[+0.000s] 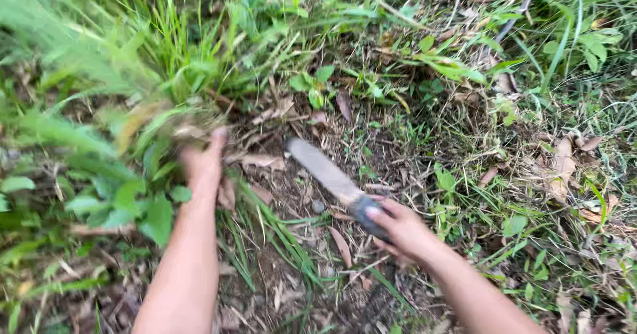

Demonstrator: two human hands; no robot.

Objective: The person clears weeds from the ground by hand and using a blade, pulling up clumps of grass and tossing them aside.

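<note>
the ground (398, 141) fills the whole view, bare dark soil strewn with dry brown leaves (564, 161) and thin green blades, all best placed against the grass clump (133, 108) that stands tall and blurred at upper left. the left hand (202, 165) is closed around the base of the grass clump, fingers wrapped on the stems and pulling them into a bunch, with broad green leaves (139, 208) just below it. to the right of the grass clump, near but apart from it, the right hand (398, 228) is clamped on the dark handle of a machete (328, 175), whose pale, worn blade lies low over the soil with its tip pointing toward the clump's foot. the two hands are well apart. to do this cut well, i judge the bunch should be held taut and high on the stems, the blade swept low and flat at the roots, and the gripping fingers kept above the line of the swing.
</note>
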